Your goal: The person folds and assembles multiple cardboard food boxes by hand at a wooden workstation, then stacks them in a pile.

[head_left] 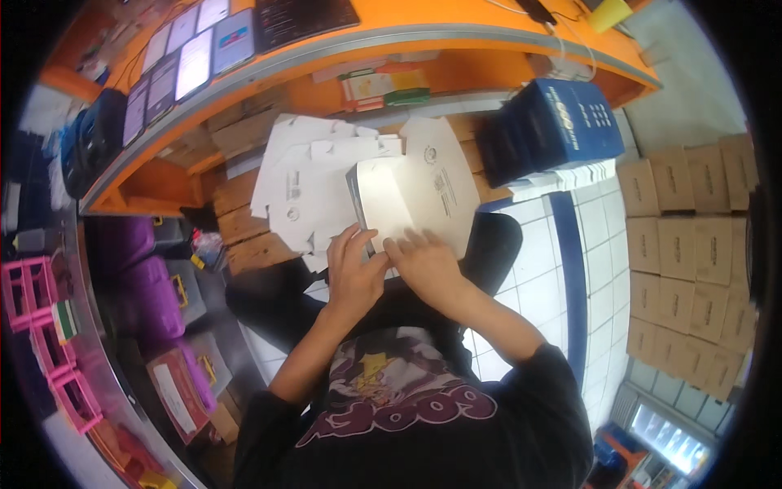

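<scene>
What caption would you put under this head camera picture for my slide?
Both hands, left hand and right hand, press on a partly folded white carton above flat white cartons.

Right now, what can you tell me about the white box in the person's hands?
The white box looks like thin cardboard, half folded, with one grey side wall showing at its left. It lies tilted over a pile of flat white blanks. The left hand grips its near corner and the right hand presses flat on its near edge.
</scene>
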Demonstrator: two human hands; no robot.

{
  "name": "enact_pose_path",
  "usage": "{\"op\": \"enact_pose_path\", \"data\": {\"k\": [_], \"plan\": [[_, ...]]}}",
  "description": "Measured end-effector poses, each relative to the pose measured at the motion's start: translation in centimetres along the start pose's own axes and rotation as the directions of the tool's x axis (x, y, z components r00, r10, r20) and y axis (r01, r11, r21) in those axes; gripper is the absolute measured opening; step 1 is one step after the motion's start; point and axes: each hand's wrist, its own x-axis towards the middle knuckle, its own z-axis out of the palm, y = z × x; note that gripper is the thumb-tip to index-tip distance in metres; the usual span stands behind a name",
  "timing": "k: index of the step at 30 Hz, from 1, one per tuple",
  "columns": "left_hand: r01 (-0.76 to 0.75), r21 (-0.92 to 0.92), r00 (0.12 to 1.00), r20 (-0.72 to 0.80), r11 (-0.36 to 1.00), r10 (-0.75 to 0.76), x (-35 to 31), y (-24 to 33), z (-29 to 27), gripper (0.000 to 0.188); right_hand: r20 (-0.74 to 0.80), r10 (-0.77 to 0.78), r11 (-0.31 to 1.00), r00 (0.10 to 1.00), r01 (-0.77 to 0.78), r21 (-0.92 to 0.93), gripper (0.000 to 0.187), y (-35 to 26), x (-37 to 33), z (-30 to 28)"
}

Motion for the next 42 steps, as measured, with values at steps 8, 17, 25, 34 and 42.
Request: {"op": "enact_pose_path", "data": {"k": [8,17,25,34,42], "plan": [[0.131,-0.011,0.99,0.045,0.991,-0.13,-2.6,0.2,1.1,0.048,0.247,0.246,0.941,0.937,-0.17,-0.292,0.018,17.5,-3.5,11.4],[0.379,-0.058,0.925,0.038,0.924,-0.377,-6.9,-3.4,-0.4,0.033,0.06,0.516,0.764,0.854,-0.427,-0.484,0.055,19.2,-6.3,17.2],[0.599,-0.182,0.798,0.217,0.78,-0.562,-8.3,-5.8,-0.7,0.023,0.34,0.078,0.989,0.937,-0.117,0.095,0.084,0.6,2.3,17.9],[0.681,0.008,0.638,0.484,0.732,-0.599,-11.1,-9.8,0.8,0.023,0.503,0.103,0.803,0.858,-0.37,0.467,0.036,4.4,6.0,16.3],[0.487,-0.316,0.718,-0.385,0.814,-0.579,-3.3,-9.1,1.5,0.029,0.505,0.098,0.277,0.858,-0.511,0.814,0.025,6.1,6.6,10.2]]}}
